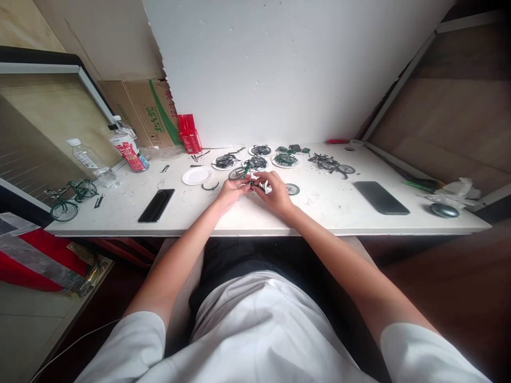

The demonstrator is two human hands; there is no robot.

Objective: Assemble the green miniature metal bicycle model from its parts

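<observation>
Over the middle of the white table, my left hand [232, 192] is closed on a partly built green model bicycle. Its spoked wheel [237, 174] points up and to the left, past my fingers. My right hand [276, 191] pinches a small dark part at the bicycle's near side; the fingers hide most of it. Just right of this hand lies a loose wheel [293, 189]. A curved dark piece [209, 186] rests on the table to the left of my hands. Plates of dark and green parts stand behind them, one with green pieces [286, 159].
A bare white plate [196, 176] and a phone [156, 206] lie to the left. Beyond them stand bottles [130, 149] and a complete green model bicycle [72, 197]. To the right are a heap of dark parts [329, 164], a dark slab [381, 198] and a mouse [444, 210].
</observation>
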